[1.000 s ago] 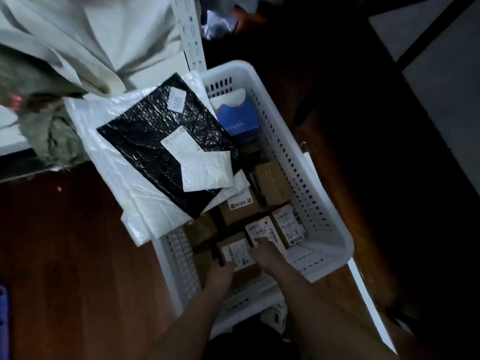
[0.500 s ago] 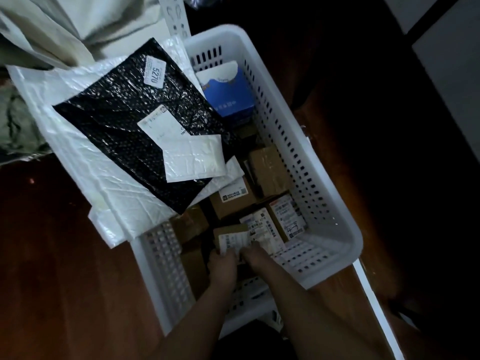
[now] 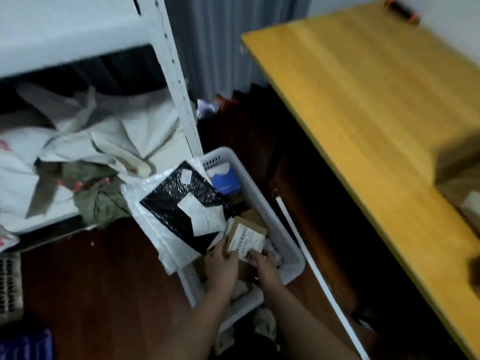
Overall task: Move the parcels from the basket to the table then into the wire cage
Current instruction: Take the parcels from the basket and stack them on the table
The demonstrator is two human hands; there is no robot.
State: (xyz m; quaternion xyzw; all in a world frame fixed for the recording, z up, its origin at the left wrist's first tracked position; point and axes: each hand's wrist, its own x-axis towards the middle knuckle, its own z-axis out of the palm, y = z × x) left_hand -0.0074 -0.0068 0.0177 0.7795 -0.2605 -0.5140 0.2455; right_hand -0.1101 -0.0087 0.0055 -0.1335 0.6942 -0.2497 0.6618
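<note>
Small brown labelled parcel (image 3: pixel 245 236) gripped over white basket (image 3: pixel 291 245)

a white metal shelving unit (image 3: pixel 179 81) stands at the upper left, its perforated upright running down toward the dark red-brown wooden floor (image 3: pixel 104 281). on the unit's lower shelf lies a heap of crumpled pale cloth bags (image 3: pixel 104 136), with an olive green cloth (image 3: pixel 98 193) bunched just below them. to the right of the upright hangs a grey pleated curtain (image 3: pixel 228 40). below the unit, at the left edge, sits part of a pale slotted crate (image 3: pixel 9 284), and under that a blue object (image 3: pixel 28 344), too blurred to identify. a thin white strip (image 3: pixel 306 255) lies on the floor well right of the unit.
</note>
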